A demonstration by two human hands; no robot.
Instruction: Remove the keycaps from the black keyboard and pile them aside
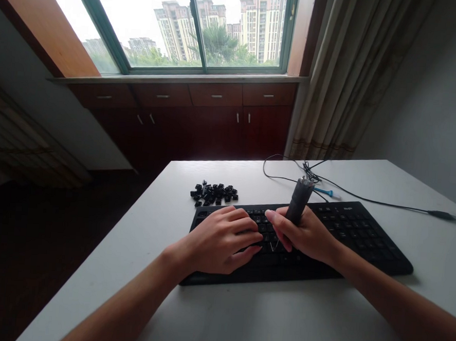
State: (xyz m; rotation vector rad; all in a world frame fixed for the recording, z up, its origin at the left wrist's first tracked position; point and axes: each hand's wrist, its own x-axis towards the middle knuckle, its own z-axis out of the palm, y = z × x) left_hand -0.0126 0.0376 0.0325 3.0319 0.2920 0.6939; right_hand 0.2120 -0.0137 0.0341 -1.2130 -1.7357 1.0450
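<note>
A black keyboard (355,232) lies across the white table (265,317). My left hand (219,239) rests flat on its left half, fingers spread over the keys and pressing down. My right hand (305,234) grips a dark cylindrical keycap puller (299,198) held upright, its thin wire prongs pointing down at the keys just beside my left fingertips. A pile of several loose black keycaps (214,194) lies on the table behind the keyboard's left end.
The keyboard's black cable (384,203) loops behind it and runs right to a plug (443,215). A small blue tool (325,192) lies behind the puller. Dark wooden cabinets, a window and a curtain stand beyond the table's far edge.
</note>
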